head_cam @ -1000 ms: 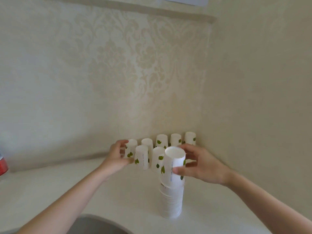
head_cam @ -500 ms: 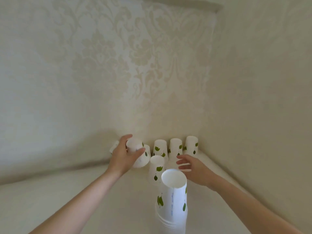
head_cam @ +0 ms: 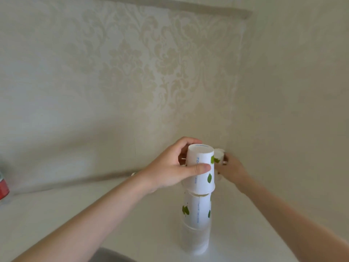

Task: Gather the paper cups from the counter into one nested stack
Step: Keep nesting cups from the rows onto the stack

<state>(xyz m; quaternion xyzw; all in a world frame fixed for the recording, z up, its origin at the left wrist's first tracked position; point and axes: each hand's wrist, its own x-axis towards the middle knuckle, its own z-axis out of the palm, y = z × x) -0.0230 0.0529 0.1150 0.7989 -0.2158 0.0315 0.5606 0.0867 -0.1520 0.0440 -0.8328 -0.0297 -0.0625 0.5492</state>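
A nested stack of upside-down white paper cups with green leaves [head_cam: 196, 224] stands on the pale counter [head_cam: 56, 214] near me. My left hand [head_cam: 170, 171] grips one upside-down cup [head_cam: 203, 178] right over the stack's top, its rim just around the top cup. Behind it, near the wall corner, my right hand [head_cam: 231, 167] closes around another cup [head_cam: 219, 155], mostly hidden by the held cup. The other loose cups at the back are hidden behind my hands.
Patterned walls meet in a corner just behind the cups. A red can [head_cam: 2, 186] stands at the far left edge of the counter. A grey sink rim [head_cam: 111, 257] shows at the bottom.
My left hand lifted a cup from the back rows and carried it over the stack. My right hand reached further back to the corner and closed on a cup there.
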